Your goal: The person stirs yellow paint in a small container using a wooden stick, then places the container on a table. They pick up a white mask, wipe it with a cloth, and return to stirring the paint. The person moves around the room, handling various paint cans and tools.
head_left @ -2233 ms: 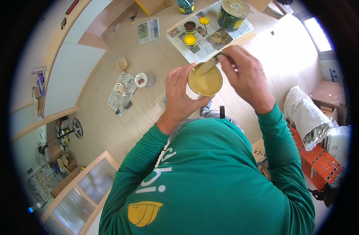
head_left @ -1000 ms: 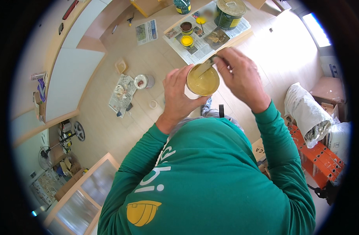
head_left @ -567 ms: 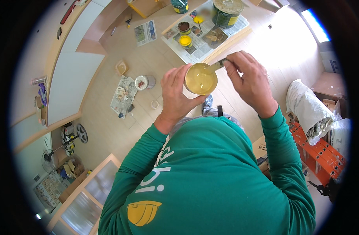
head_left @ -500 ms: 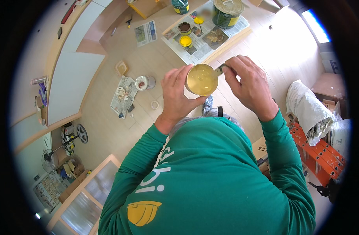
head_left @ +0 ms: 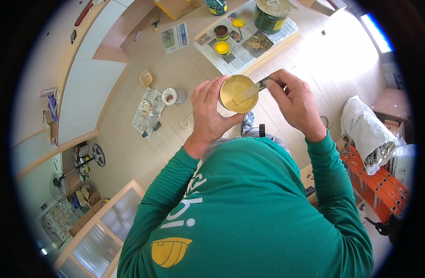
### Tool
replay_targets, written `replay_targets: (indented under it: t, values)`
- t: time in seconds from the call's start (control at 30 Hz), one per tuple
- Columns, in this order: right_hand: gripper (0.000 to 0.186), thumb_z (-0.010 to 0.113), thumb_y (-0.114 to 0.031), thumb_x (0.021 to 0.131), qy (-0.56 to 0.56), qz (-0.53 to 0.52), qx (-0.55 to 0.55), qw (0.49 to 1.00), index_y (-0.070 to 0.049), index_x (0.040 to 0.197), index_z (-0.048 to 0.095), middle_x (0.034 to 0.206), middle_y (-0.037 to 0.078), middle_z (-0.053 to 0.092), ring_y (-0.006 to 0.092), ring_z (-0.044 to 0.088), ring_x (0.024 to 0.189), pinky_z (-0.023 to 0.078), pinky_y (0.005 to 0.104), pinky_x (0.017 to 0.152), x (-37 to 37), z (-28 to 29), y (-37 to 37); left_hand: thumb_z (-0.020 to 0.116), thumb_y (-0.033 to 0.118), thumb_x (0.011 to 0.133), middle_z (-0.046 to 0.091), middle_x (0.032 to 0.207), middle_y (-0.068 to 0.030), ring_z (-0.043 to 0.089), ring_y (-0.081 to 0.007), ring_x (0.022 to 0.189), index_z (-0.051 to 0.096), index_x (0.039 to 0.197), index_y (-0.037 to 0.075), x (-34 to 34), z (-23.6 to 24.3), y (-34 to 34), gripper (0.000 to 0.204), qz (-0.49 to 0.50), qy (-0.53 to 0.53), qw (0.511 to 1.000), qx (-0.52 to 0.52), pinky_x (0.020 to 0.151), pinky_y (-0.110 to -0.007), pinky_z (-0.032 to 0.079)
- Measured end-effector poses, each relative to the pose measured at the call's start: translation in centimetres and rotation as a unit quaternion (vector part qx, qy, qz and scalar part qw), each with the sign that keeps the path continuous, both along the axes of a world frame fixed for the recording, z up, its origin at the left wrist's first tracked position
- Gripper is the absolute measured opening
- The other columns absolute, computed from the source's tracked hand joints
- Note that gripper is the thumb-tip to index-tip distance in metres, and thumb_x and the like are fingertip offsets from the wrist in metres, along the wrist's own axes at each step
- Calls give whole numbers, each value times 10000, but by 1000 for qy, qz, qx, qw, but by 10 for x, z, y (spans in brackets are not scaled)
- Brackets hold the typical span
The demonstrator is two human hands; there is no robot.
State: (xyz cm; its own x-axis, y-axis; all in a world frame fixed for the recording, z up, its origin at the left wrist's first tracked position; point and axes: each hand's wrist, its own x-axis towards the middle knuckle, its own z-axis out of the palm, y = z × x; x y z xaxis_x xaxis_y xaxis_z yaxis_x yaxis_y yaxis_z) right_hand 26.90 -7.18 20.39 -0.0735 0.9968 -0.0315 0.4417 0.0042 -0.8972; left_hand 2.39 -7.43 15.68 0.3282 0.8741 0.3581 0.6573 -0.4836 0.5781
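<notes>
My left hand [head_left: 205, 105] is wrapped round the side of an open round tin [head_left: 227, 87], thumb near its lower edge. Glossy pale-yellow paint or paste [head_left: 233, 100] lies inside, with the tin's mouth facing up toward me. In my right hand [head_left: 291, 99] is a flat stirring tool, seemingly a putty knife [head_left: 256, 88], gripped by its handle. Its smeared blade slants over the right rim and down into the contents. The blade's tip is blurred and partly sunk in the mix.
Ahead, a newspaper-covered board [head_left: 251, 70] carries a yellow paint tin [head_left: 222, 48], a brown paint tin [head_left: 221, 32] and a large green bucket [head_left: 272, 16]. A white-topped can [head_left: 174, 96] stands on the floor at left. An orange ladder [head_left: 377, 183] and white sack [head_left: 367, 132] lie right.
The blade has gone deeper into the tin, reaching toward its middle, and the smooth contents now show stirred marks. My right hand has shifted slightly; my left hand keeps its hold.
</notes>
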Motion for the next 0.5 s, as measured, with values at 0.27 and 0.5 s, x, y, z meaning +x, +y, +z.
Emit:
replay_targets:
  t: [0.27, 0.5]
  values:
    - [222, 658, -187, 1037, 115, -76, -21, 990, 32, 1001, 680, 732, 4, 543, 91, 446, 693, 409, 289, 618, 13, -18, 0, 976, 312, 650, 654, 1340, -122, 567, -356, 1247, 562, 1431, 46, 5, 3, 3, 923, -6, -18, 1000, -25, 1079, -479, 440]
    - [199, 690, -169, 1010, 96, -101, -3, 990, 29, 994, 700, 728, 25, 576, 80, 491, 691, 432, 283, 617, 6, -20, 0, 977, 296, 659, 636, 1336, -144, 559, -363, 1244, 548, 1435, 40, 10, -6, 8, 923, 0, -11, 999, -47, 1075, -476, 445]
